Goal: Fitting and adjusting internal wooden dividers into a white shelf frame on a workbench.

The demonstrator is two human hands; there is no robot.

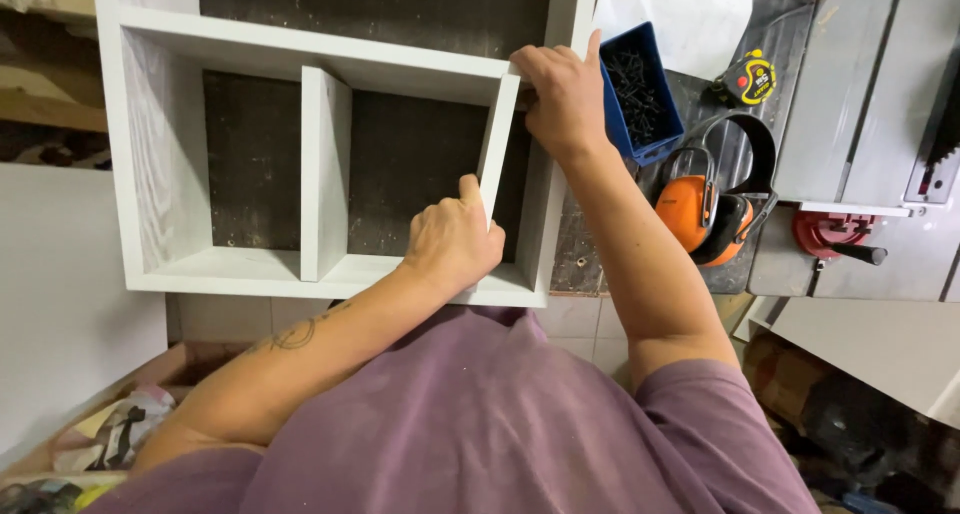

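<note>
A white shelf frame (160,154) lies flat on a dark worktop (590,244), and the person in the purple shirt leans over it with both hands on one loose white divider panel (497,144). The panel stands on edge inside the frame, slightly tilted, close to the frame's right wall.

The left hand (450,242) has its grip pressed together on the panel's near end: thumb up along the edge, fingers curled round, just above the frame's bottom rail. The right hand (562,94) takes the panel's far end, where it meets the frame's cross shelf. Its fingers fold over the top of the panel and the frame wall, though from here I cannot tell whether they truly pinch the panel or only press down on the joint.

To the left of the left-hand grip, well apart from it, a second white divider (325,169) stands fixed between the cross shelf and the bottom rail.

Just beside the right-hand grip, on its outer side, sits a blue plastic bin (640,94) full of dark screws. Past that, farther right, a yellow and black tape measure (752,77) lies on the worktop. Nearer the person than the bin, a pair of orange ear defenders (705,209) with a black headband rests by the worktop edge. A red knob (828,236) sticks out from the grey machine at far right.
</note>
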